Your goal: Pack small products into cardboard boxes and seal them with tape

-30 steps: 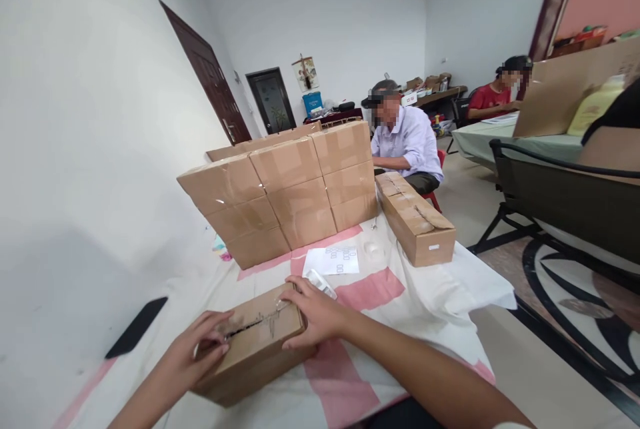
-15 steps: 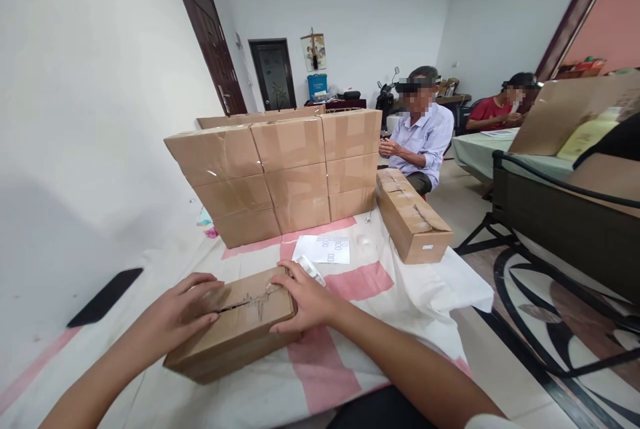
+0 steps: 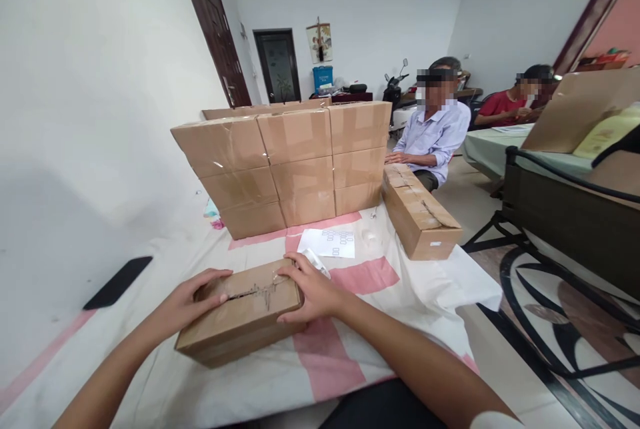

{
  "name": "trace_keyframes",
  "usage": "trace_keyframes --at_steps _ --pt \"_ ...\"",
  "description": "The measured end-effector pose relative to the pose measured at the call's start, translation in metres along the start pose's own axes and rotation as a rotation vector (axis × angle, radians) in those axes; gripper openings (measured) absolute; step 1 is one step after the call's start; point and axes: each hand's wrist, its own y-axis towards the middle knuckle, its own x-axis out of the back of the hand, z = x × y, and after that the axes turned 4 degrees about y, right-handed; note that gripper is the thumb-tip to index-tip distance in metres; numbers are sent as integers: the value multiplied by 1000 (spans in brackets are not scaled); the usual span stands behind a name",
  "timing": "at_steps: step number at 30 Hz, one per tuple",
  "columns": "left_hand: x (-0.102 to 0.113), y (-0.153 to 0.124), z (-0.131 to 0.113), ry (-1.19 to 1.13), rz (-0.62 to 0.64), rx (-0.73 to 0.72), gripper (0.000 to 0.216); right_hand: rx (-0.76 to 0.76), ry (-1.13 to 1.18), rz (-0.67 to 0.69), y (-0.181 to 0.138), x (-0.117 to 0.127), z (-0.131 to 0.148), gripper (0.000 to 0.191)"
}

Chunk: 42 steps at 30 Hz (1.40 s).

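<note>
A long brown cardboard box [image 3: 240, 319] lies in front of me on the white cloth with pink stripes [image 3: 345, 362]. A torn tape seam runs along its top. My left hand [image 3: 187, 302] lies over the box's left end, fingers curled on the top near the seam. My right hand [image 3: 313, 289] clasps the box's right end, fingers bent over the top edge. A small clear plastic item [image 3: 317, 261] lies just behind my right hand.
A stack of taped cartons [image 3: 285, 162] stands at the table's back; another long carton [image 3: 420, 216] lies at the right. A printed sheet [image 3: 330, 242] and a black phone [image 3: 117, 281] lie on the cloth. Two people sit beyond the table.
My view has shifted slightly. My left hand slid from the box's near-left corner up onto the top by the seam. The right hand has stayed on the right end.
</note>
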Motion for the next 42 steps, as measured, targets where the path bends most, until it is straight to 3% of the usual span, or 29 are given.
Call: trace_keyframes --at_steps 5,14,19,24,28,31,33,35,38,42 --pt "1 4 -12 -146 -1 105 50 0 7 2 1 0 -2 91" --pt "-3 15 -5 -313 -41 216 69 -13 13 29 2 -2 -5 88" --pt "-12 19 -5 -339 -118 255 58 -37 8 37 3 -1 -2 86" --pt "-13 27 0 -410 -41 550 52 -42 13 33 4 -3 -3 85" --pt "-8 33 2 -383 5 601 36 -39 34 26 3 -5 -4 86" --pt "-4 30 -4 -314 -115 562 35 2 190 56 3 2 -6 84" --pt "-4 22 -13 -198 -228 481 32 4 332 22 6 15 -10 72" --pt "-7 11 -23 -23 -220 374 33 -79 373 -106 9 35 -19 59" --pt "-15 -4 -33 209 -74 275 41 -332 184 -306 10 70 -46 48" --pt "-20 -10 -30 214 -30 272 49 -873 -183 -312 0 98 -90 61"
